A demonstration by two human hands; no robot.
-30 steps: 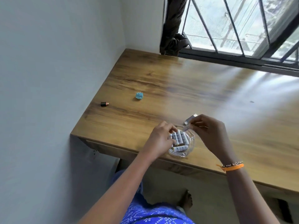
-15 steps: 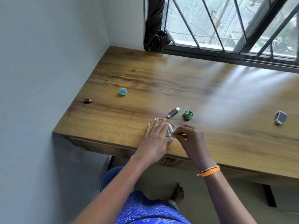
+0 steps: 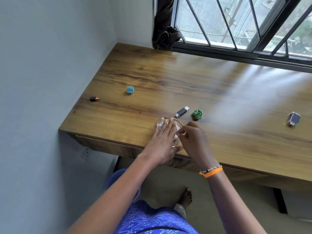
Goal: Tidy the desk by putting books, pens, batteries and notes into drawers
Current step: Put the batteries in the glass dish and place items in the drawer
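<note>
A clear glass dish (image 3: 178, 123) holding white batteries (image 3: 160, 126) sits near the front edge of the wooden bench (image 3: 152, 76). The left hand (image 3: 162, 141) lies flat over it, fingers spread, its grip released. The right hand (image 3: 194, 141) pinches the dish rim at three o'clock, its grip clenched on the glass. At one o'clock from the dish lie a dark USB stick (image 3: 181, 111) and a green crumpled note (image 3: 197, 114). At ten o'clock lie a blue crumpled note (image 3: 130, 89) and a small black battery (image 3: 94, 98). Far off at three o'clock sits a dark rectangular battery (image 3: 294, 118).
</note>
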